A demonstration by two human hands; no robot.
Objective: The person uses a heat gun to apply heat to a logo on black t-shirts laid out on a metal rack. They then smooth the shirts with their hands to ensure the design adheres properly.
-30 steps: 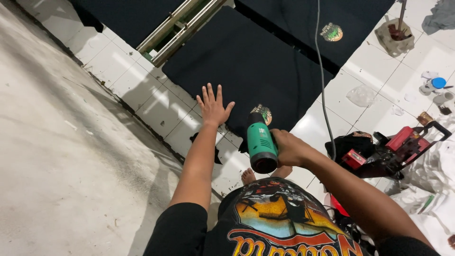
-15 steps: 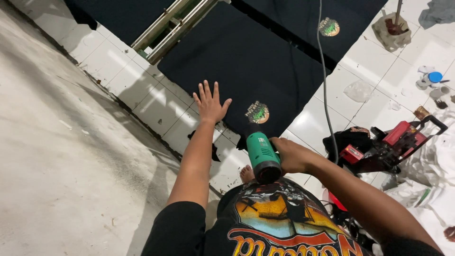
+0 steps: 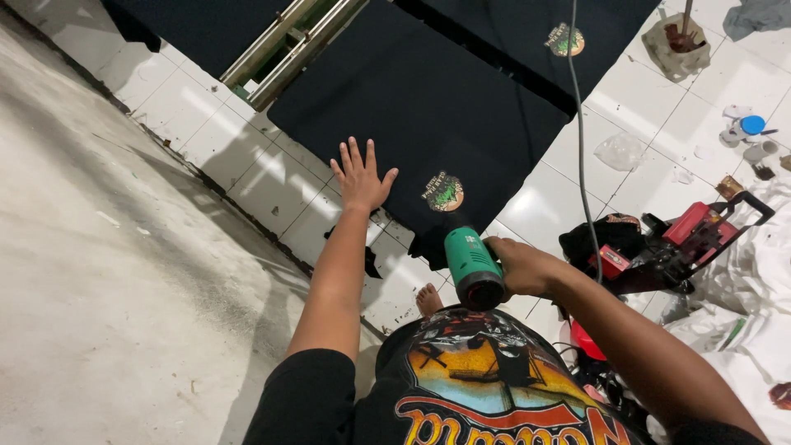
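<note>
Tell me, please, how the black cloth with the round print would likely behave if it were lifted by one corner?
The black cloth would probably flop and sag, since its edge droops over the board. It looks thin, so likely light. The left hand presses flat on it, which suggests it slides or wrinkles easily while the right hand aims the green tool.

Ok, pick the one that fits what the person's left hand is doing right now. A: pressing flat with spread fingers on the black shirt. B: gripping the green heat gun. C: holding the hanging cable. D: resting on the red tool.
A: the left hand lies open, fingers spread, on the black shirt near its round print; the right hand holds the green heat gun.
</note>
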